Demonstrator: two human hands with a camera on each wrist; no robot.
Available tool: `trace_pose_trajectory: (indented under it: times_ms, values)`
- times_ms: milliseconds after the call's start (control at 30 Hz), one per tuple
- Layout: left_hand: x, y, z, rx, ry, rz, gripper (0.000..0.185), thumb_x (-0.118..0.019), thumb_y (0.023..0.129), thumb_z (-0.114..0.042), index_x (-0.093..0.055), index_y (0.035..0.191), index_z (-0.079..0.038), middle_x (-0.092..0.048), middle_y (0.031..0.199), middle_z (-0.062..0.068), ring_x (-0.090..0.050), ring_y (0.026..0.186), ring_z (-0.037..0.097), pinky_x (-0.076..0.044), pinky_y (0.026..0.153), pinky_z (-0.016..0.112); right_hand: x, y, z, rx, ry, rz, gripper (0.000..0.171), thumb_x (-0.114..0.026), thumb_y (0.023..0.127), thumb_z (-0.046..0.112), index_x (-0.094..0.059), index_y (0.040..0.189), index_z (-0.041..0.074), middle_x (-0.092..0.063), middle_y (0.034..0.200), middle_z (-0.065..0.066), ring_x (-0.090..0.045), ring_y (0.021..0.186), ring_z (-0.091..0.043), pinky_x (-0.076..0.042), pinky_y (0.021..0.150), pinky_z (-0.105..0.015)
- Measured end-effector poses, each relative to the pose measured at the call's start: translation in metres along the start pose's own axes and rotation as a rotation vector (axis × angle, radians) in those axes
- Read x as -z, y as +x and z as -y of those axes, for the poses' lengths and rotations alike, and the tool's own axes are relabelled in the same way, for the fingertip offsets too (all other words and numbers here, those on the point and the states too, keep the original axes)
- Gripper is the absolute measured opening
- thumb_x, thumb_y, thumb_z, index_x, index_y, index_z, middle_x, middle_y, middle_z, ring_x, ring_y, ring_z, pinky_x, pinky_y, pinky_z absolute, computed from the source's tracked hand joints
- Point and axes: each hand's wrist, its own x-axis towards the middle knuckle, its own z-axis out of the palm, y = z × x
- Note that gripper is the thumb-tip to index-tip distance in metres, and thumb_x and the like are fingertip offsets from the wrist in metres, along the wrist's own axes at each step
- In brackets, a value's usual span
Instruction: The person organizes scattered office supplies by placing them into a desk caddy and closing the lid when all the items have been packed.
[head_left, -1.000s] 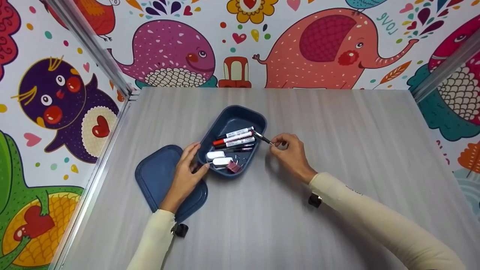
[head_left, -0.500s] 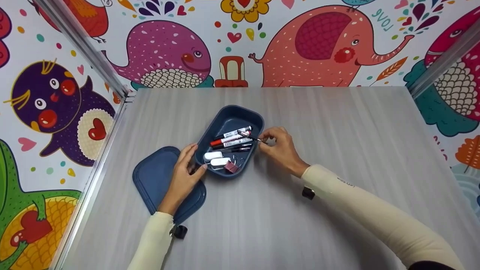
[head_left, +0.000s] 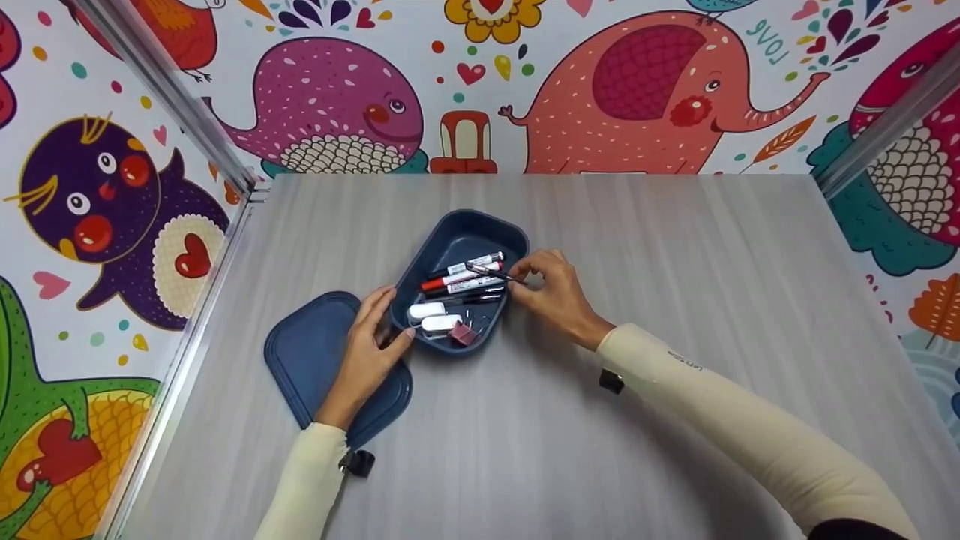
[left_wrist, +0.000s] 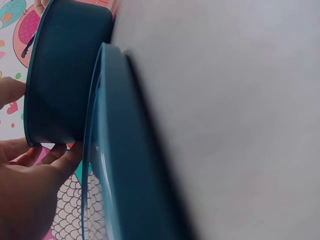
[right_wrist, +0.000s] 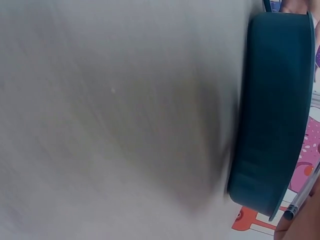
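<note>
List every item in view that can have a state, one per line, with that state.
Dark blue plastic box: open, upright on the table, holding stationery.
Dark blue lid: off, flat beside the box.
Red-capped marker: capped, lying in the box.
Slim dark pen: pinched at one end, tip over the box.
Pink binder clip: lying in the box.
Left hand: grips the box's near rim.
Right hand: pinches the pen.

A staged recording booth: a grey tabletop [head_left: 675, 247] boxed in by cartoon-animal panels [head_left: 645, 90] on aluminium framing [head_left: 172, 97].
</note>
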Motion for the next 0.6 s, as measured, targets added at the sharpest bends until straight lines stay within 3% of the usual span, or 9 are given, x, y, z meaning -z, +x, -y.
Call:
trace_pose_trajectory:
  times_ms: [333,600]
  values:
    - [-0.002,0.001,-0.001,-0.007,0.011,-0.001,0.072,-0.079,0.100,-0.007,-0.047,0.164,0.003,-0.039,0.172,0.018,-0.039,0.156,0.038,-0.042,0.118,0.067,-0.006,0.014,-0.001,0.061,0.068,0.076,0.012,-0.079,0.093,0.002,-0.079,0.103,0.007,-0.070,0.100,-0.004,-0.053,0.107,-0.025,-0.046,0.098,-0.057]
    - [-0.001,0.000,-0.001,0.001,-0.002,-0.005,0.073,-0.080,0.099,-0.007,-0.048,0.164,0.002,-0.040,0.172,0.017,-0.039,0.157,0.037,-0.041,0.118,0.066,-0.014,0.022,-0.001,0.100,0.062,0.129,0.011,-0.079,0.092,0.003,-0.078,0.102,0.007,-0.068,0.098,-0.006,-0.052,0.108,-0.025,-0.047,0.096,-0.050]
